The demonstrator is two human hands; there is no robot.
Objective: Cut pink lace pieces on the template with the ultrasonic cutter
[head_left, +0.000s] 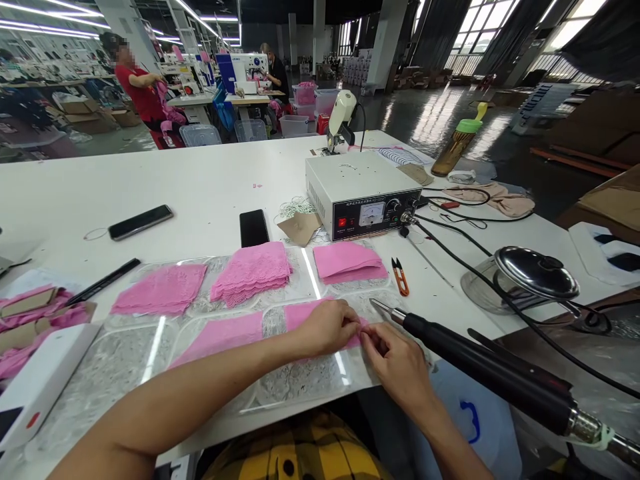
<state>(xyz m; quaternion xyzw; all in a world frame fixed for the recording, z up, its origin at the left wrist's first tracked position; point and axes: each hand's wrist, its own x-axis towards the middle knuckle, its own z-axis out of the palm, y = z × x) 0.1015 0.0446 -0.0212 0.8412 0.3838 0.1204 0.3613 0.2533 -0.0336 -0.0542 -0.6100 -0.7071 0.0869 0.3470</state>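
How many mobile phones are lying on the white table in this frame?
2. One phone lies at an angle on the left part of the table; the other phone lies near the middle, just behind the pink lace stack. Others could be hidden under fabric.

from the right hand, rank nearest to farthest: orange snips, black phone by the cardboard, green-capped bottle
Measured from the right hand:
1. orange snips, just beyond it, slightly up the table
2. black phone, farther back and left
3. green-capped bottle, far back right near the table edge
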